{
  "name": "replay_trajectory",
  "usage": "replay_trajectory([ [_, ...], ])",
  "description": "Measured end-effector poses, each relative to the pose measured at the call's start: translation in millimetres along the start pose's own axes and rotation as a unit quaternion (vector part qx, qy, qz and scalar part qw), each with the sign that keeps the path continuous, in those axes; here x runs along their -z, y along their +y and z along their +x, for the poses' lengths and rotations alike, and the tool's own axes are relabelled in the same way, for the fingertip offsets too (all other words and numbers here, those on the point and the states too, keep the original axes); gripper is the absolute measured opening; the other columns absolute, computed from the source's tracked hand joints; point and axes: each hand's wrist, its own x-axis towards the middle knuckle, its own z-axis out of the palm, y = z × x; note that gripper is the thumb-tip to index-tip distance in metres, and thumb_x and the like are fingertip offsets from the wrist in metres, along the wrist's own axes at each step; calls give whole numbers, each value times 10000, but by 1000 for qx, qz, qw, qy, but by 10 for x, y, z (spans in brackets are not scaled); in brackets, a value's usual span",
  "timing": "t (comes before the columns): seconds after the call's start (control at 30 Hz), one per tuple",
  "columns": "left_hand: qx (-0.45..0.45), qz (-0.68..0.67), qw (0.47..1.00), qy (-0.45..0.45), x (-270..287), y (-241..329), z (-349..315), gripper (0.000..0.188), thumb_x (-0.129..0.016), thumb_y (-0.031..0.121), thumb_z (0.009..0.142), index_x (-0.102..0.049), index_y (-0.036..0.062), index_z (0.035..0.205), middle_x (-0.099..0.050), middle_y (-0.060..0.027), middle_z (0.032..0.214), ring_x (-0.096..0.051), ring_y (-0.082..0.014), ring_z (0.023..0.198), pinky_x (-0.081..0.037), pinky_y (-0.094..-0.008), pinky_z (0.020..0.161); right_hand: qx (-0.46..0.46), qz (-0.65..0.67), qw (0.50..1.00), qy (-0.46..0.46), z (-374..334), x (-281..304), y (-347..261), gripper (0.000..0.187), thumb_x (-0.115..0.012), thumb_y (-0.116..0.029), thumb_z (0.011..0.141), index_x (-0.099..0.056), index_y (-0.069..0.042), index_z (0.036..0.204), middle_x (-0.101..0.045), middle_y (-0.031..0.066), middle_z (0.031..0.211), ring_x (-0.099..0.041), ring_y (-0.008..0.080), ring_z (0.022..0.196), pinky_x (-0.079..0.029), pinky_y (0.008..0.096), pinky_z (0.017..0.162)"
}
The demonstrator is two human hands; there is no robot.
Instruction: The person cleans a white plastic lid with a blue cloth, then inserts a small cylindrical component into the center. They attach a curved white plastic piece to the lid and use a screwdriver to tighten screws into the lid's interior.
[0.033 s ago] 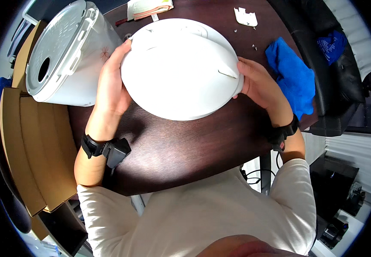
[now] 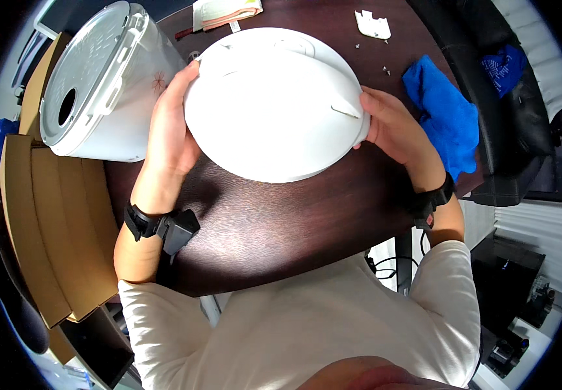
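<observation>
A large, white, rounded plastic part point(image 2: 261, 117) with a smooth domed face is held between my two hands over the dark table point(image 2: 242, 240). It has a thin slot near its right edge and faint raised outlines at its far side; I cannot tell its exact kind. My left hand point(image 2: 174, 120) grips the left rim, thumb along the edge and the other fingers mostly hidden. On the opposite rim, my right hand point(image 2: 395, 123) has its thumb on top and fingertips curled underneath. The part's underside is hidden.
At the left stands a white bucket-like container point(image 2: 115, 84) beside an open cardboard box point(image 2: 66, 221). A blue cloth point(image 2: 443, 110) lies right of my right hand. Further back are a small white plastic piece point(image 2: 373, 26), loose screws point(image 2: 386, 70) and a folded towel point(image 2: 226, 13).
</observation>
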Motion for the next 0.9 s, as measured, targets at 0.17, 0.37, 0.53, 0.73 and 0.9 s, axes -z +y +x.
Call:
replay_trajectory([
  [0.17, -24, 39, 999, -3, 1, 12, 8, 539, -609, 363, 962, -545, -58, 1292, -630, -159, 1225, -621, -219, 1134, -515, -336, 953, -10, -31, 999, 5, 12, 13, 34, 531, -583, -402, 992, -521, 50, 1265, -653, 115, 1007, -637, 164, 796, -530, 301, 643],
  [0.37, -50, 57, 997, -4, -17, 24, -14, 573, -602, 384, 963, -524, -62, 1315, -623, -171, 1223, -627, -228, 1116, -517, -341, 942, 11, -28, 1000, 1, -17, 3, -28, 510, -590, -389, 987, -521, 32, 1265, -649, 107, 993, -632, 153, 792, -520, 288, 624],
  [0.53, -27, 51, 998, -7, -58, -6, -36, 598, -594, 406, 972, -505, -61, 1336, -614, -165, 1241, -602, -231, 1153, -496, -338, 973, 20, -41, 999, 16, -12, -18, -7, 531, -632, -405, 957, -533, 25, 1251, -647, 104, 969, -620, 141, 764, -506, 268, 609],
  [0.73, -59, 101, 992, -36, -65, -36, -58, 662, -645, 451, 946, -488, -34, 1369, -612, -149, 1237, -577, -210, 1179, -460, -332, 1010, 73, -175, 980, 62, -12, -5, 20, 595, -681, -434, 920, -531, 32, 1258, -645, 99, 919, -600, 124, 720, -488, 242, 581],
  [0.9, -66, 102, 990, -65, -33, 8, -43, 649, -655, 443, 939, -484, -10, 1371, -610, -133, 1244, -577, -204, 1175, -457, -323, 1008, 95, -217, 970, 57, -7, 65, 30, 663, -711, -421, 901, -495, 41, 1324, -646, 109, 955, -597, 121, 721, -492, 233, 569],
])
